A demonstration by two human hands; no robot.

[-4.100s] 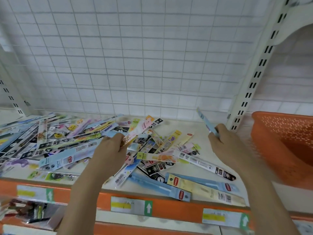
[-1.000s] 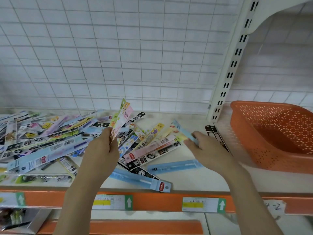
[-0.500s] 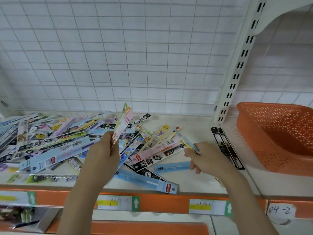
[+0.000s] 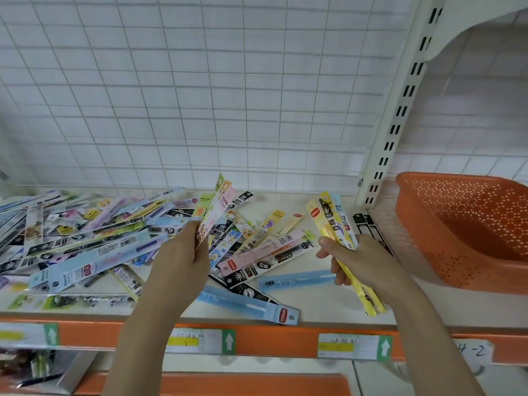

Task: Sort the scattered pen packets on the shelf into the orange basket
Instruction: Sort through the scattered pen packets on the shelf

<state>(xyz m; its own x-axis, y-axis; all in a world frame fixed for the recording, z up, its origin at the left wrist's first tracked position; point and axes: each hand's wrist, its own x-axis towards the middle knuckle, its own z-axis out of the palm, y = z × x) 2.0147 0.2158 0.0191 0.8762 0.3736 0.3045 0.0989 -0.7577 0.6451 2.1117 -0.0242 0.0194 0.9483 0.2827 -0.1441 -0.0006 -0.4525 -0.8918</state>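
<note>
A heap of long pen packets (image 4: pixel 94 238) covers the left and middle of the white shelf (image 4: pixel 320 304). My left hand (image 4: pixel 183 261) grips a small fan of pink and yellow packets (image 4: pixel 215 208), held upright above the heap. My right hand (image 4: pixel 357 261) holds a bunch of yellow and pale packets (image 4: pixel 328 221), their ends sticking out above and below the fist. The orange basket (image 4: pixel 423 224) stands on the shelf to the right of my right hand. I see no packets inside the basket.
A white slotted upright (image 4: pixel 400 110) rises between the heap and the basket. Two black packets (image 4: pixel 365 221) lie at its foot. A blue packet (image 4: pixel 248 305) lies near the orange front rail (image 4: pixel 268 338) with its price labels. A wire grid forms the back wall.
My right hand has lifted a bunch of yellow packets off the shelf and raised it a little. My left hand has kept its fan of packets in about the same place.
</note>
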